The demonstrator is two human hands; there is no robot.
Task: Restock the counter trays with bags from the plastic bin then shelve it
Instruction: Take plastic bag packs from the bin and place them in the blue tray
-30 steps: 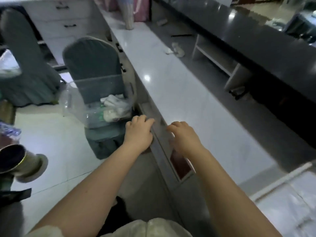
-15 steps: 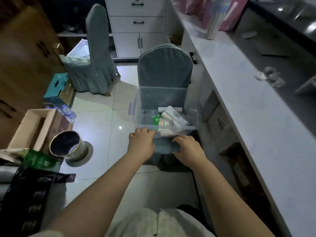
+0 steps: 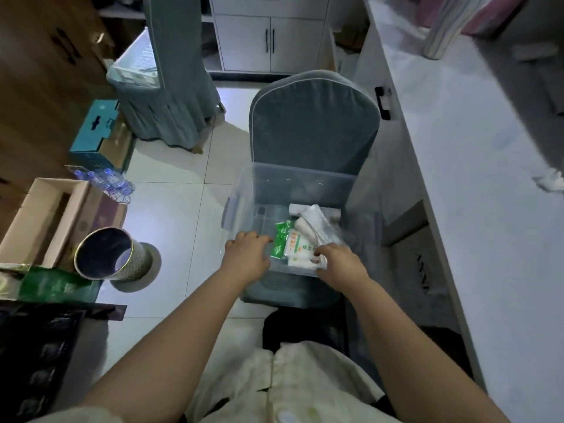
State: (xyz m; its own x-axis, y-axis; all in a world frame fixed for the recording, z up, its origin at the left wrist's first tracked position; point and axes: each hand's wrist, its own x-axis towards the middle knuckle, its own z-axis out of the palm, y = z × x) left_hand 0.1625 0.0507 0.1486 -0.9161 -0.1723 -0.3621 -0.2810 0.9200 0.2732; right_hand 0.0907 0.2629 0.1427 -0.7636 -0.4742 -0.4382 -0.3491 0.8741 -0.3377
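A clear plastic bin (image 3: 305,178) stands on the seat of a grey-covered chair (image 3: 314,126) straight ahead of me. Inside it lie a green and white bag (image 3: 285,242) and several white bags (image 3: 311,218). My left hand (image 3: 247,254) grips the bin's near rim at its left corner, fingers curled over the edge. My right hand (image 3: 338,264) grips the same rim further right, its fingertips curled inside against a white bag. No counter tray is in view.
The long white counter (image 3: 473,178) runs along the right of the chair. On the floor to the left stand a metal bucket (image 3: 106,254), an open cardboard box (image 3: 39,218) and water bottles (image 3: 106,178). A second covered chair (image 3: 171,87) and a white cabinet (image 3: 268,41) are behind.
My view swung left from the counter's edge to the chair. Both hands left the counter edge, reached the bin's near rim and closed over it.
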